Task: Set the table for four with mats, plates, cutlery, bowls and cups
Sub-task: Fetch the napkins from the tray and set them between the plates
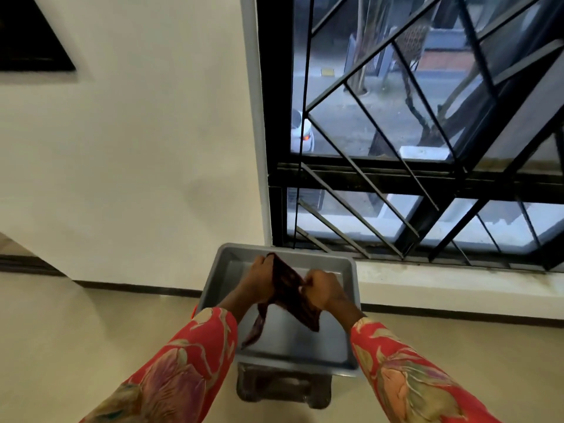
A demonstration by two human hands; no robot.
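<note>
Head view: the left hand (pixel 261 277) curls around the upper end of a dark maroon cloth (pixel 290 293), seemingly a mat, held over a grey tub (pixel 351 309) below the barred window (pixel 427 132). The right hand (pixel 322 290) pinches the cloth's other side, fingers closed on it, stretching it between them. No table shows. This looks like the fetching stage, early on; next the mat needs carrying away and spreading flat at one place.

We see single head view: looks forward, steeply down, close over grey tub (pixel 346 271), barred window (pixel 427 132) behind.
</note>
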